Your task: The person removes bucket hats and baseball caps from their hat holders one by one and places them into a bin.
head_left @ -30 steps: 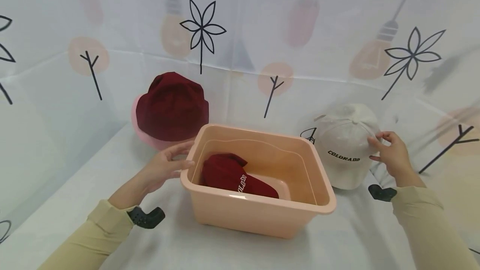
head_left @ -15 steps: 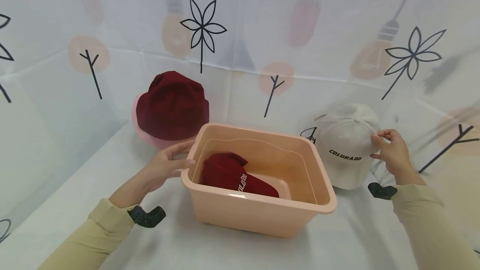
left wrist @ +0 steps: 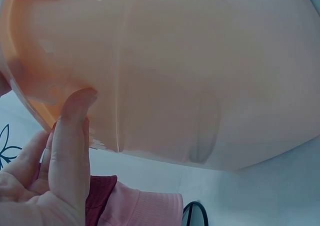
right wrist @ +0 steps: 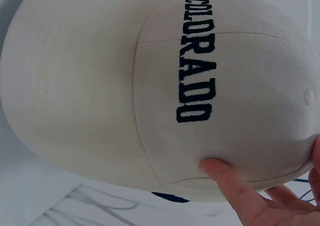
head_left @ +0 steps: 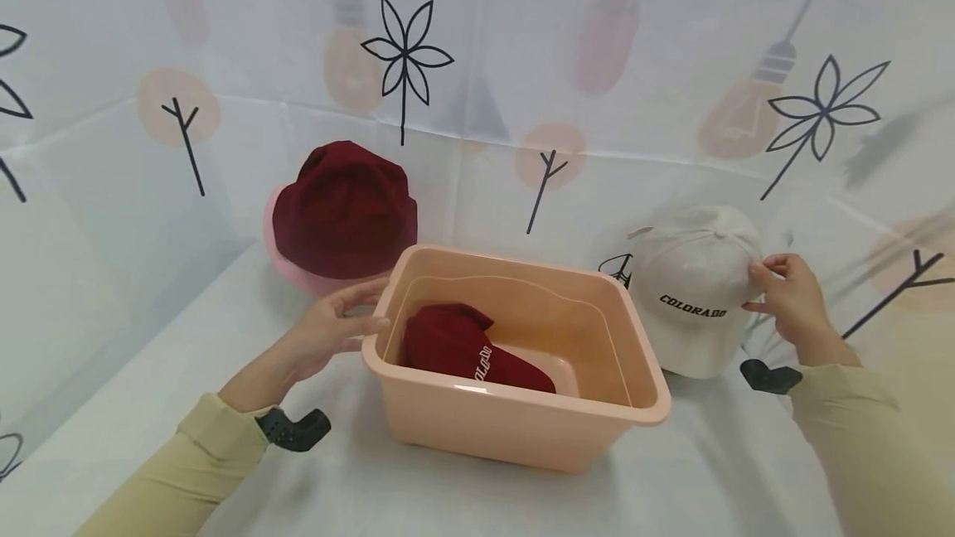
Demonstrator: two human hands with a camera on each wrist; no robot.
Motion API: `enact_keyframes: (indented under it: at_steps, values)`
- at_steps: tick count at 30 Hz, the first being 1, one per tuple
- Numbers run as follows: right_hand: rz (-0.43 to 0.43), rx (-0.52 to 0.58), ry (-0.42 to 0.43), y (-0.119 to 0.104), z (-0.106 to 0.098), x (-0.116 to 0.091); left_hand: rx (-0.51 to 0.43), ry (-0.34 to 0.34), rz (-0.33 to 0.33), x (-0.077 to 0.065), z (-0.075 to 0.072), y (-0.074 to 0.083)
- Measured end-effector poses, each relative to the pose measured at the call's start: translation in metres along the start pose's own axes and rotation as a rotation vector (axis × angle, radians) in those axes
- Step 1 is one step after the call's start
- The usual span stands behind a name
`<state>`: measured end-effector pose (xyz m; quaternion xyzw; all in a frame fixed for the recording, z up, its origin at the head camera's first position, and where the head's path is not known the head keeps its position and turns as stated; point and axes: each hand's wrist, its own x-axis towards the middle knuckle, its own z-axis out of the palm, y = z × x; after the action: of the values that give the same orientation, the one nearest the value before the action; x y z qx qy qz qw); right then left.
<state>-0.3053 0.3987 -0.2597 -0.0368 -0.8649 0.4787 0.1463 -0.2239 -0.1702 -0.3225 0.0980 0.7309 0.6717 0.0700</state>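
Note:
A white baseball cap (head_left: 690, 272) with dark COLORADO lettering stands against the back cloth, brim down. My right hand (head_left: 794, 297) pinches its right side, thumb (right wrist: 220, 173) on the front panel and the other fingers behind the edge. My left hand (head_left: 324, 334) rests at the left end of a peach plastic tub (head_left: 507, 429). Its thumb (left wrist: 75, 110) lies straight against the tub's outer wall, and the fingers extend along the rim. Inside the tub, a dark red baseball cap (head_left: 448, 342) lies to the left, its white lettering partly hidden by the front wall.
Behind the left hand, another dark red cap (head_left: 343, 214) sits over a pink item (head_left: 279, 251) against the back cloth (head_left: 477, 65). White cloth (head_left: 336, 487) covers the table. Each wrist bears a black device (head_left: 294, 429).
My right hand has moved slightly to the right, and the white cap has shifted a little with it. My left hand and the tub have stayed nearly still.

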Motion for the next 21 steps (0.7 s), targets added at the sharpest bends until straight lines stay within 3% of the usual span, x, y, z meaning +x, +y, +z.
enact_keyframes:
  at_steps: [14, 21]
  values:
    - [-0.003, 0.022, -0.019, -0.016, -0.013, 0.002, -0.011, 0.004, -0.007, -0.002, 0.001, 0.002]
    - [0.019, 0.188, -0.036, -0.027, -0.02, 0.0, -0.005, 0.009, -0.006, -0.002, 0.001, 0.002]
